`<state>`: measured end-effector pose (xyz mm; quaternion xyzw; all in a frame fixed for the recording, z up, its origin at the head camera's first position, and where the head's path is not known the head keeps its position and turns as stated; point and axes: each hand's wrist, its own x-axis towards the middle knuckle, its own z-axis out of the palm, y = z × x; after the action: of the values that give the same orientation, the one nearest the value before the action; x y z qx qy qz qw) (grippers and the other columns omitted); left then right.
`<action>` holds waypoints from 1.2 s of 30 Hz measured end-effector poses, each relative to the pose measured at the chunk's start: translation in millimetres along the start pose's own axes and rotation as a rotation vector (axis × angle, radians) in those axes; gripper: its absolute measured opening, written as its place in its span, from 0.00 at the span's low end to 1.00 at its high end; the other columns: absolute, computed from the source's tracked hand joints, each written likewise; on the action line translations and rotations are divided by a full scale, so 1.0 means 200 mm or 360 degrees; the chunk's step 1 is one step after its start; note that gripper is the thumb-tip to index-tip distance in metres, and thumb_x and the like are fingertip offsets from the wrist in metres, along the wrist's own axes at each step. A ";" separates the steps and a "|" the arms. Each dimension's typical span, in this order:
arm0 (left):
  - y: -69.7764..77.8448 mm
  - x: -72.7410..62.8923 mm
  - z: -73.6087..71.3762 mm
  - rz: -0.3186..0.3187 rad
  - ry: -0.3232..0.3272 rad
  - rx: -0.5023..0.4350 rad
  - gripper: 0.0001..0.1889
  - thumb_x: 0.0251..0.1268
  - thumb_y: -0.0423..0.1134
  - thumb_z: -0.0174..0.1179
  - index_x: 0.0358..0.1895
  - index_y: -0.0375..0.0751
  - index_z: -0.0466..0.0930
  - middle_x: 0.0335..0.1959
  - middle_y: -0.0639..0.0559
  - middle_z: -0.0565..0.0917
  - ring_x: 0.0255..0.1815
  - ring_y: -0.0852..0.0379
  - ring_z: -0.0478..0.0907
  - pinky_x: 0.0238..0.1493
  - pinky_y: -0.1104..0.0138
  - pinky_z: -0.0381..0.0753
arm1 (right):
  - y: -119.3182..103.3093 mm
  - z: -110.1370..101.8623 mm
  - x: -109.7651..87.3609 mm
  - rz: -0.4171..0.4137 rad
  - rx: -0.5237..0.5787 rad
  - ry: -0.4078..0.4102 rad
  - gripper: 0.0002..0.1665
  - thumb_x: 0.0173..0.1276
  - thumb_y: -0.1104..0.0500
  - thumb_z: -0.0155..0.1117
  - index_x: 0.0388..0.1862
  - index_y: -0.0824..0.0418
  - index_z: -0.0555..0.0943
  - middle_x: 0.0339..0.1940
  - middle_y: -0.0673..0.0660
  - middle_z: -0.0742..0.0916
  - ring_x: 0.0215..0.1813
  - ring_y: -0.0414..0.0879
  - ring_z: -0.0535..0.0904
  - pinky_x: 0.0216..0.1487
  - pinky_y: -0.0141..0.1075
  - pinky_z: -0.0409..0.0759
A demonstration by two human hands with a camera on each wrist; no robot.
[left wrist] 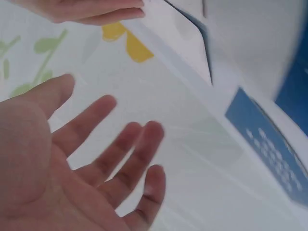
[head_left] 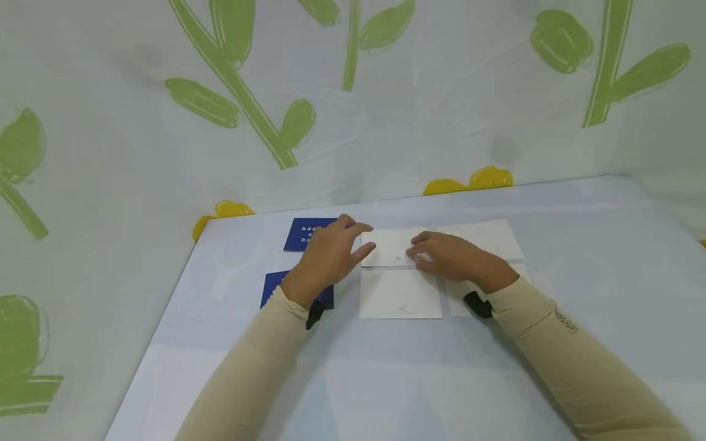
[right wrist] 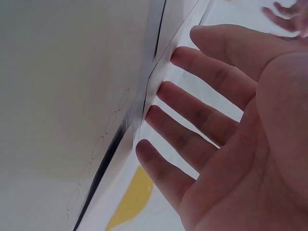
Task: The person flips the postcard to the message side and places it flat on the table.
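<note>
My left hand (head_left: 331,250) hovers over the back blue card (head_left: 296,235), its thumb and fingers spread apart and nothing between them. In the left wrist view the palm and loosely bent fingers (left wrist: 130,163) are bare, with a blue card (left wrist: 264,144) bearing white lettering off to the right. My right hand (head_left: 455,256) is at the right side of the back-left white card (head_left: 383,245), and its fingertips (right wrist: 166,89) touch a white surface in the right wrist view. Those fingers are nearly straight. A small mark shows near that card's lower edge.
Next to it lie more white cards: front-left (head_left: 399,294), back-right (head_left: 485,236) and front-right (head_left: 456,299), the last partly hidden by the right wrist. A second blue card (head_left: 272,282) is under the left wrist. Behind the white table (head_left: 353,380) hangs a leaf-patterned cloth (head_left: 386,135).
</note>
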<state>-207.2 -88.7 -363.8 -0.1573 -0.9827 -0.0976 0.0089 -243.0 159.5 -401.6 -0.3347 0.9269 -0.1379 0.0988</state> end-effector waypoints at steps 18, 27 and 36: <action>-0.40 -0.45 0.01 -0.0011 -0.0085 -0.0008 0.32 0.62 0.52 0.69 0.69 0.54 0.73 0.66 0.44 0.77 0.66 0.40 0.75 0.66 0.43 0.73 | 0.01 0.01 0.00 -0.0003 0.0014 -0.0005 0.20 0.74 0.59 0.58 0.61 0.64 0.81 0.66 0.66 0.79 0.67 0.62 0.76 0.68 0.54 0.73; -0.50 -0.50 0.07 -0.0113 -0.0209 -0.0126 0.42 0.53 0.53 0.75 0.73 0.55 0.69 0.73 0.41 0.69 0.70 0.33 0.70 0.65 0.40 0.73 | 0.00 0.00 -0.01 -0.0006 -0.0041 0.0021 0.20 0.74 0.59 0.58 0.61 0.63 0.81 0.66 0.66 0.79 0.68 0.62 0.76 0.68 0.54 0.73; -0.53 -0.49 0.10 -0.0178 -0.0358 -0.0147 0.42 0.52 0.54 0.75 0.72 0.54 0.70 0.76 0.39 0.64 0.74 0.33 0.64 0.68 0.41 0.70 | -0.01 -0.01 -0.03 -0.0031 -0.0055 0.0020 0.20 0.74 0.59 0.58 0.61 0.63 0.81 0.66 0.65 0.79 0.67 0.62 0.76 0.67 0.55 0.74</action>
<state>-147.4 -213.3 -407.5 -0.1125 -0.9792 -0.1248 -0.1141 -236.8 162.5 -398.6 -0.3446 0.9264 -0.1250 0.0859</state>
